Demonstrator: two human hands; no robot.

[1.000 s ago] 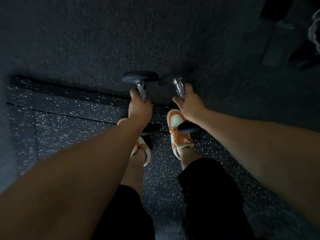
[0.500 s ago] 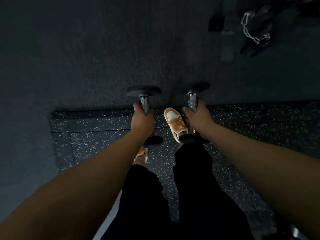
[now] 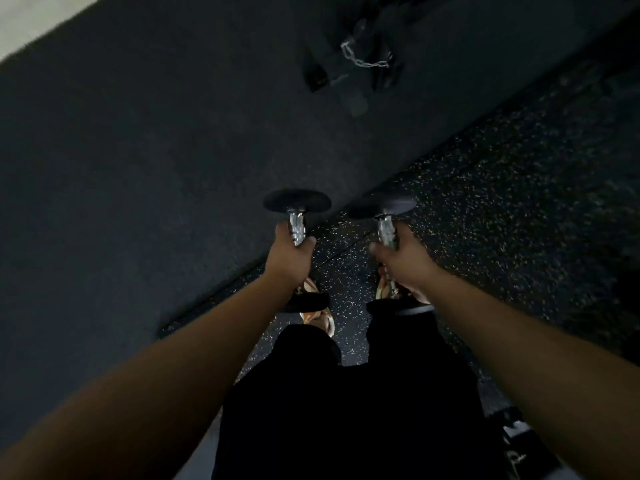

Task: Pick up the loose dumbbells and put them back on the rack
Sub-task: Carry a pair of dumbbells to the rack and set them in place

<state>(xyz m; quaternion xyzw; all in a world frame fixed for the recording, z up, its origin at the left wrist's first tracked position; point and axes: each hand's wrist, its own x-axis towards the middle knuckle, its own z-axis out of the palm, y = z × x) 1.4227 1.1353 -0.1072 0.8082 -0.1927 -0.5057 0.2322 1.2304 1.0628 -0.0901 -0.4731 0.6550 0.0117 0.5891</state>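
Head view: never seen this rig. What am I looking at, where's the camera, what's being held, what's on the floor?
There is no robot here. A person wears one wide-angle camera on the head, looking forward and down past their own arms, legs and shoes.

The left hand grips the metal handle of the left dumbbell. The right hand grips the right dumbbell the same way. Both hang handle-forward, off the ground.

Below is dark speckled rubber flooring, meeting a plainer dark mat. Further ahead lies dark gear with a metal chain; it is too dim to identify. No rack is recognisable.
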